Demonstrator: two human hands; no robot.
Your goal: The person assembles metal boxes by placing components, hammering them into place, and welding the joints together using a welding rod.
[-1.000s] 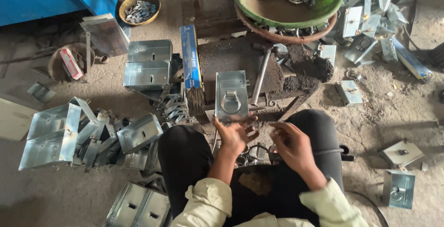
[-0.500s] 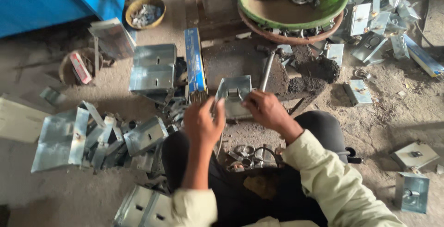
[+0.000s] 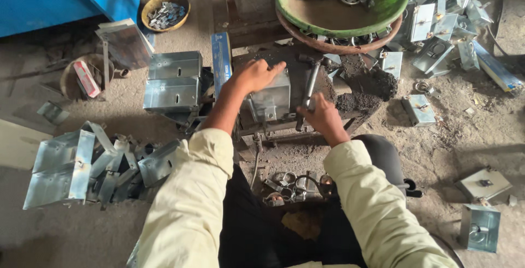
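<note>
Head view, left hand [image 3: 256, 75] atop metal box [image 3: 272, 101], right hand [image 3: 322, 118] gripping hammer [image 3: 309, 86]

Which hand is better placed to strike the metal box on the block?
Right, probably. The right hand already grips the hammer beside the metal box, while the left hand is pressed on top of the box, steadying it.

Metal workshop: dirt floor [image 3: 82, 240], scattered galvanized boxes [image 3: 175, 79], hammer [image 3: 310, 85].
</note>
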